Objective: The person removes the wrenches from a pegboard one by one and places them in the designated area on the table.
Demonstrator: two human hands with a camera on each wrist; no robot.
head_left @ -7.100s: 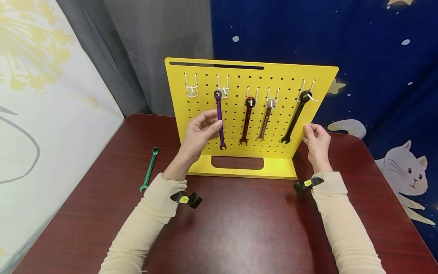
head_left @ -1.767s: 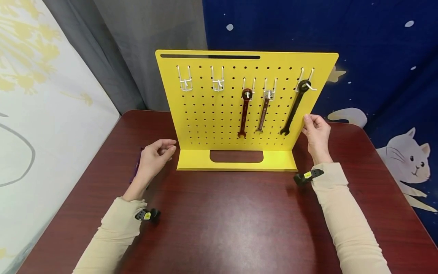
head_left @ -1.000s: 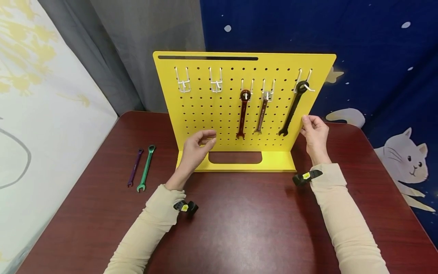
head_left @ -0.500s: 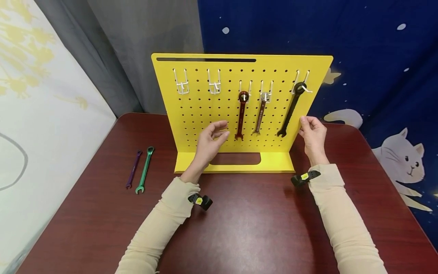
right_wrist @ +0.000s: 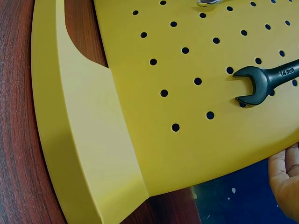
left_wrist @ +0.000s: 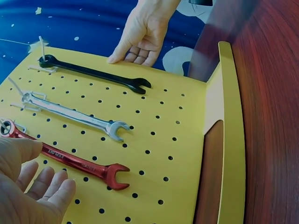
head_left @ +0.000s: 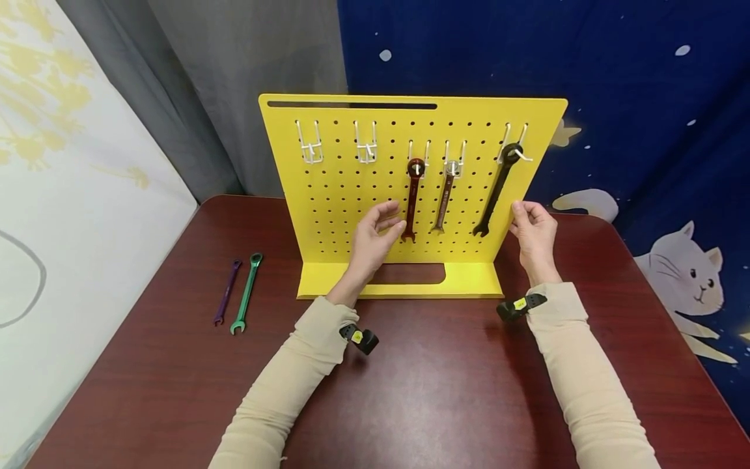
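Three wrenches on pegboard (head_left: 351, 215): red (head_left: 412, 198), silver (head_left: 442, 195), black (head_left: 497, 189). Left hand (head_left: 375, 238) beside red, grip loosely open, empty. Right hand (head_left: 533, 234) grips board's right edge.

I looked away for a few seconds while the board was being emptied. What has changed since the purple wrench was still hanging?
The slim purple wrench left its hook and now lies on the dark red table beside the green wrench. The left hand let it go and has reached toward the hanging red wrench, not gripping it. The right hand still holds the yellow pegboard's edge; silver and black wrenches stayed hung.
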